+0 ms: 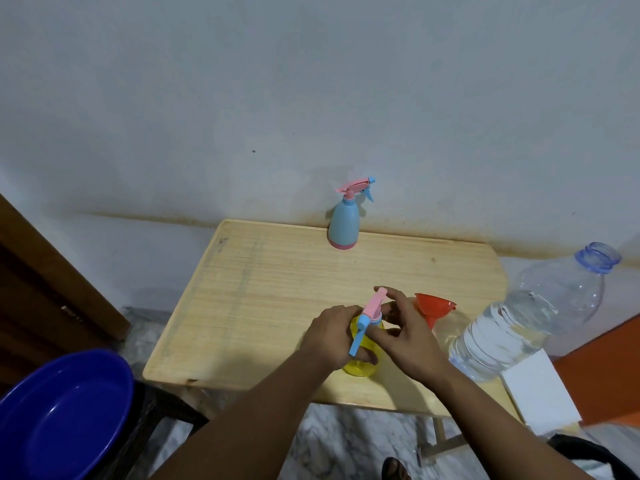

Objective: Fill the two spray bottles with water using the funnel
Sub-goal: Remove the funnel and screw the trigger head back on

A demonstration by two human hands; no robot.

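- Two hands work on the yellow spray bottle [362, 365], which stands on the near part of the desk [263, 292].
- Left hand [332, 336] wraps its fingers round the yellow body, probably to steady it against turning.
- Right hand [401, 332] curls its fingers and thumb about the pink spray head [374, 306] at the neck; I judge the head is being screwed on or off, though which cannot be told, nor whether water is inside.
- Just right of that bottle lies the orange funnel [434, 310], tipped on its side with the spout toward the near edge, within easy reach for the pour.
- Further right, the large clear water bottle [526, 327] stands uncapped and partly full, ready as the source.
- At the far edge, by the wall, stands the blue spray bottle [343, 225] upright with its head on, well apart from the hands and so out of the way.
- Off the desk at near left sits a dark blue basin [62, 417].
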